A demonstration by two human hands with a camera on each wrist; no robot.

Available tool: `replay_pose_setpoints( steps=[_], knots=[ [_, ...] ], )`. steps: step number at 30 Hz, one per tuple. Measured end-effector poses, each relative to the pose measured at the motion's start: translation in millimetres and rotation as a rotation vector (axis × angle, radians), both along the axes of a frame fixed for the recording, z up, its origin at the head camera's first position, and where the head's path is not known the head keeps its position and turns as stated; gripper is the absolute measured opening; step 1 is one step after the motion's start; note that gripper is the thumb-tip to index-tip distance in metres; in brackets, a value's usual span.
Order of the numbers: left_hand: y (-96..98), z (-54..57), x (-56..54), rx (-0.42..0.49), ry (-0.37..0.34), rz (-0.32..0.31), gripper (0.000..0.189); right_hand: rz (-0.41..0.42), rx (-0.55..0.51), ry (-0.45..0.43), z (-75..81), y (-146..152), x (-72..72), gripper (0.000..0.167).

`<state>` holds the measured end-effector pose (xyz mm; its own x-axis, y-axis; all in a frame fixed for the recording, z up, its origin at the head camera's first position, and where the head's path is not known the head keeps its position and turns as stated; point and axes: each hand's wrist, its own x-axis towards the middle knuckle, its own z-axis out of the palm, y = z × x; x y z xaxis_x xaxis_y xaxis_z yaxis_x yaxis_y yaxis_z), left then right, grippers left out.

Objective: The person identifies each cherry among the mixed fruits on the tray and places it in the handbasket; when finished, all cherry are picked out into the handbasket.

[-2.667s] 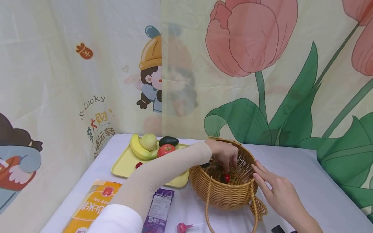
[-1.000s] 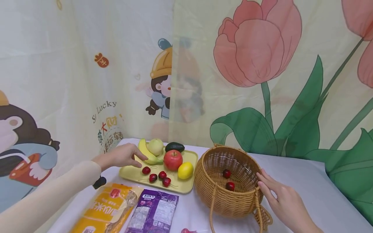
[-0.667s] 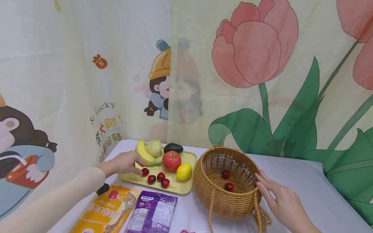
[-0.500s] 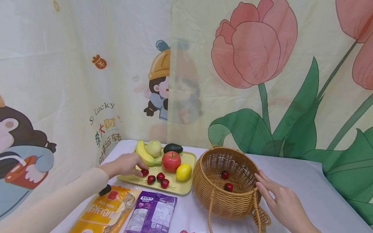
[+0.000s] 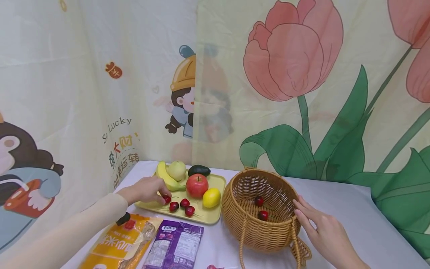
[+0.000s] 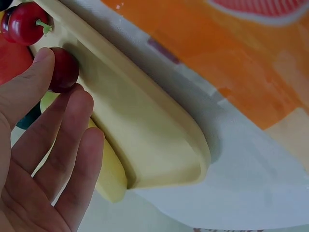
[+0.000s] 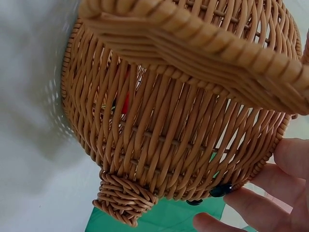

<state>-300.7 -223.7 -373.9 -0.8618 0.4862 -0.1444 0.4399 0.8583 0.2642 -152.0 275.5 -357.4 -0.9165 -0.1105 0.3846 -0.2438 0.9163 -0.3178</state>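
Note:
My left hand [image 5: 146, 189] reaches over the near left part of the yellow tray [image 5: 144, 205], its thumb and forefinger pinching a dark red cherry [image 6: 64, 70]. In the left wrist view the other fingers lie loosely bent below it. Several more cherries [image 5: 174, 206] with stems are beside it on the tray. To the right stands a round wicker basket [image 5: 262, 233] with two cherries [image 5: 263, 215] visible inside. My right hand [image 5: 324, 228] rests against the basket's right rim, fingers fairly straight; the right wrist view shows its fingertips at the wicker side.
The tray also bears a banana [image 5: 166, 179], a pale green round fruit [image 5: 177, 170], an avocado [image 5: 199, 170], an apple [image 5: 197, 186] and a lemon [image 5: 211, 198]. In front lie an orange packet [image 5: 117, 243], a purple packet [image 5: 174, 244] and a pink lollipop [image 5: 211, 266].
My left hand has come out of the basket, moved left to the tray and closed its fingertips on a cherry. The right hand stays at the basket rim.

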Motion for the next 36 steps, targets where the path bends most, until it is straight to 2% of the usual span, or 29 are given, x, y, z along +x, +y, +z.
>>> replay_pose_setpoints(
  steps=[10,14,18,21,25,31,36],
  knots=[
    [-2.9,2.9,-1.3,0.005,0.015,-0.033,0.022,0.022,-0.016,0.036,0.1,0,-0.2,0.041],
    [-5.5,10.2,-3.6,0.013,0.012,-0.055,0.021,0.017,-0.012,0.024,0.1,-1,-0.1,0.042],
    [-7.8,23.4,-6.1,0.015,-0.002,-0.059,0.022,0.022,-0.012,0.032,0.0,-1,-0.1,0.041],
    [-7.9,37.7,-7.3,0.028,-0.046,-0.044,0.023,0.024,-0.011,0.036,0.0,-1,-0.1,0.041],
    [-4.5,62.1,-10.4,0.051,-0.115,-0.044,0.024,0.017,-0.007,0.022,0.2,-1,0.2,0.042],
    [7.3,103.2,-20.0,0.047,-0.122,-0.093,0.030,0.020,-0.008,0.034,0.4,-1,-0.2,0.041],
    [27.9,135.0,-30.6,0.067,-0.130,-0.085,0.031,0.026,-0.012,0.037,0.4,-1,0.1,0.041]
  ],
)
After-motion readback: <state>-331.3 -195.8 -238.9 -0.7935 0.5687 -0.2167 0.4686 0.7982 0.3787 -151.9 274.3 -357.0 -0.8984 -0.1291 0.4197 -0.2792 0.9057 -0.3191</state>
